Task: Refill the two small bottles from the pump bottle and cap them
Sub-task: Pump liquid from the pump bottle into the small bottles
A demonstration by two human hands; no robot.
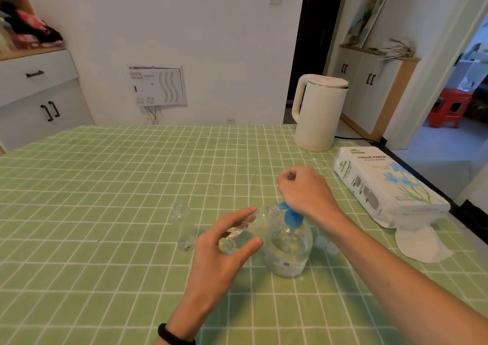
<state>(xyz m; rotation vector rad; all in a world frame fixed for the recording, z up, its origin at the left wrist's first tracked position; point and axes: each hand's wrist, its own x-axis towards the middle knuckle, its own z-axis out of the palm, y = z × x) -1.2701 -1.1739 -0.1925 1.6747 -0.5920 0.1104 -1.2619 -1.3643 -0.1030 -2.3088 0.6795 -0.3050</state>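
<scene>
The words "TISSUE PAPER" are printed in grey capitals on the top face of the white tissue pack (390,183) and again along its near side. The smaller print beneath them, the label on the pump bottle (287,249) and the stickers on the wall panel (158,85) are too small to read.

Left hand (219,255) around tilted small bottle (260,216), right hand (303,188) atop pump bottle (287,249)
</scene>
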